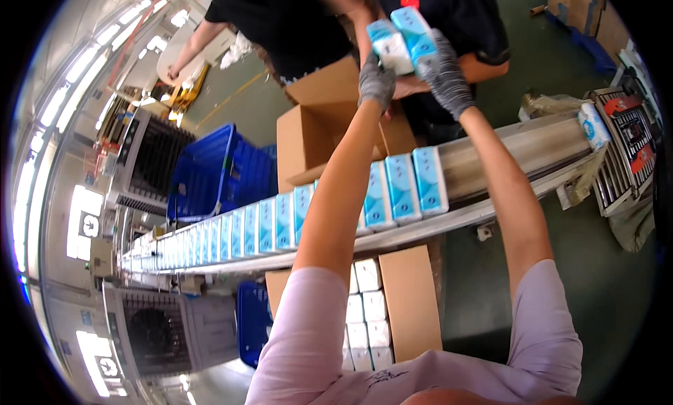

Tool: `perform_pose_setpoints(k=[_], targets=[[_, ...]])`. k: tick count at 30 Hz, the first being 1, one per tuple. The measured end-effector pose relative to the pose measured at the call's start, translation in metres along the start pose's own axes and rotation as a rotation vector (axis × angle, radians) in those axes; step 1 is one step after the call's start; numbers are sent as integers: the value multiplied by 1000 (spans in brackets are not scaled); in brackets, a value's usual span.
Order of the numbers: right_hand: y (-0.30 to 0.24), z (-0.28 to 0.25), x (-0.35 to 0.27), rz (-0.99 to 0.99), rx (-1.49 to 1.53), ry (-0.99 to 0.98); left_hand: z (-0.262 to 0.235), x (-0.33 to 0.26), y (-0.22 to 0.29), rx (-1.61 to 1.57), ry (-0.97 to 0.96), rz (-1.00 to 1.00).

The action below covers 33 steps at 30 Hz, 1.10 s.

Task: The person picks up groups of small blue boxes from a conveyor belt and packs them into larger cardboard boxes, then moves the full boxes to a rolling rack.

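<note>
Both my arms reach across the conveyor belt (484, 160), and grey gloves cover my hands. Two blue and white tissue packs are held up side by side beyond the belt. My left hand (378, 83) is closed on the left tissue pack (394, 55). Around the right tissue pack (415, 32) my right hand (445, 72) is closed from its outer side. Under my forearms a long row of upright tissue packs (399, 188) stands on the belt, partly hidden by my left arm. Past the belt, an open cardboard box (291, 149) stands just left of my left hand.
Close to my body, a second open box (410, 300) holds several white-topped packs. A blue crate (224, 167) stands at the far left. Two people in dark shirts (280, 26) are across the belt. One loose pack (594, 127) lies at the right end by a roller section (627, 135).
</note>
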State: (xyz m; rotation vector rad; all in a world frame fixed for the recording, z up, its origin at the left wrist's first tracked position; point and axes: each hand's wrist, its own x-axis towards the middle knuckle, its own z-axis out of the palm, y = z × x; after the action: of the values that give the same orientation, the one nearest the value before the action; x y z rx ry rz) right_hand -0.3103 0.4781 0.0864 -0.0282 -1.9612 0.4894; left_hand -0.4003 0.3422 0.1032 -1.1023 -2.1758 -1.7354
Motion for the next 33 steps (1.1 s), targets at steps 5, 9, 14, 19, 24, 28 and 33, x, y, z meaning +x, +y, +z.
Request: perform_pose_setpoints(k=[5, 9, 14, 19, 24, 28, 33], targets=[[-65, -62, -99, 330, 100, 7, 22, -64, 12, -126, 137, 13], [-121, -151, -240, 445, -14, -65, 12, -123, 19, 74, -58, -18], [-238, -215, -383, 557, -39, -394, -22, -149, 7, -89, -33, -81], [-348, -260, -410, 833, 52, -656, -100, -259, 78, -329, -298, -71], [-407, -245, -451, 1015, 151, -730, -271, -420, 33, 214, -102, -84], [-453, -230, -403, 603, 2, -780, -357, -474, -11, 572, -10, -42], [-493, -192, -385, 8, -117, -1060, -339, -400, -10, 736, -173, 237]])
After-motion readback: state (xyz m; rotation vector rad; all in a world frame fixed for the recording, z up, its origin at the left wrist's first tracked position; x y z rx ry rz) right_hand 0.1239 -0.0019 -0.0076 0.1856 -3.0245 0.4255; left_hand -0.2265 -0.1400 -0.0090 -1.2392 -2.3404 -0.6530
